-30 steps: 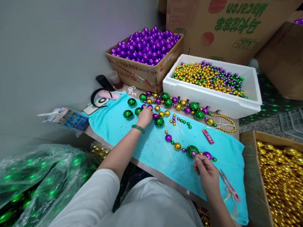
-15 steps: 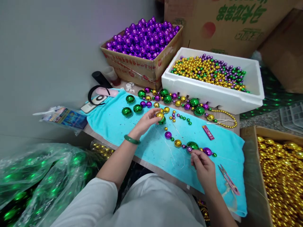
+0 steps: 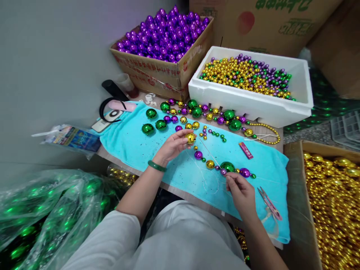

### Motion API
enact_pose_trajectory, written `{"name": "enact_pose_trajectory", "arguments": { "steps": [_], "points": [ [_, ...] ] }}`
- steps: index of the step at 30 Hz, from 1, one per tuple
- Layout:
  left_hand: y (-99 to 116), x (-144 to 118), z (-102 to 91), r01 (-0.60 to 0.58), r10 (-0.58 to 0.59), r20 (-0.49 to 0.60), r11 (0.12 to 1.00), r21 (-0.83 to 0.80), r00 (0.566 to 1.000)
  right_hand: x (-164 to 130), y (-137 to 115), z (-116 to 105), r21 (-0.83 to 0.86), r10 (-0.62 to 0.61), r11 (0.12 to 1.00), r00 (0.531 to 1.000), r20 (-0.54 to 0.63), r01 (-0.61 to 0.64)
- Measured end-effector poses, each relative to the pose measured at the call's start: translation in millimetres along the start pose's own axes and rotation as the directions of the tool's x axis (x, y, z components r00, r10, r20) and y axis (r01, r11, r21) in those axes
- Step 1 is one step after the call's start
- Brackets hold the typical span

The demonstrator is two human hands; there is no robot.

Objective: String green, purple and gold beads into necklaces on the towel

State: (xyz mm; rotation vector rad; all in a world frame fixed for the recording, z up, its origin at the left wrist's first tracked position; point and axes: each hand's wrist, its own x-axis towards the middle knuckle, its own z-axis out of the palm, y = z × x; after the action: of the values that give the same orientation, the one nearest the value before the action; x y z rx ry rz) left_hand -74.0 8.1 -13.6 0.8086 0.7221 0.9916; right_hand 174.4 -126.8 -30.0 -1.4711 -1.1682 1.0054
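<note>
My left hand (image 3: 172,147), a green bangle on its wrist, pinches a gold bead (image 3: 190,138) over the turquoise towel (image 3: 135,146). My right hand (image 3: 242,195) grips a thin needle with thread (image 3: 209,153) that slants up toward the gold bead. A partly strung row of purple, gold and green beads (image 3: 227,167) lies just above my right fingers. Loose green, purple and gold beads (image 3: 161,125) rest on the towel beyond my left hand.
A cardboard box of purple balls (image 3: 165,35) and a white foam box of small mixed beads (image 3: 247,77) stand at the back. A box of gold beads (image 3: 334,202) is at right. Scissors (image 3: 268,203) and a red lighter (image 3: 245,150) lie on the towel. Bags of green balls (image 3: 47,210) sit at left.
My left hand picked a gold bead from the loose pile and drew it back toward the needle. My right hand stayed at the strung beads.
</note>
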Motion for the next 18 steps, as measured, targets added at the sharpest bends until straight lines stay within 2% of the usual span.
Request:
{"name": "enact_pose_trajectory", "arguments": {
  "steps": [12, 15, 18],
  "points": [
    [-0.3, -1.7, 1.4, 0.030, -0.032, -0.021, 0.993, -0.110, 0.999, -2.7, 4.9, -0.6, 0.011, 0.017, 1.000, 0.999, 0.041, -0.017],
    [4.2, -1.3, 3.0, 0.030, -0.034, -0.044, 0.995, -0.094, 0.998, -4.3, 15.9, 3.0, 0.074, 0.061, 0.995, 0.998, 0.011, -0.062],
    [12.4, -6.2, 16.3, 0.022, -0.025, -0.053, 0.999, -0.040, 0.998, -16.1, 31.7, 9.3, 0.183, 0.140, 0.974, 0.990, -0.030, -0.133]
  ]
}}
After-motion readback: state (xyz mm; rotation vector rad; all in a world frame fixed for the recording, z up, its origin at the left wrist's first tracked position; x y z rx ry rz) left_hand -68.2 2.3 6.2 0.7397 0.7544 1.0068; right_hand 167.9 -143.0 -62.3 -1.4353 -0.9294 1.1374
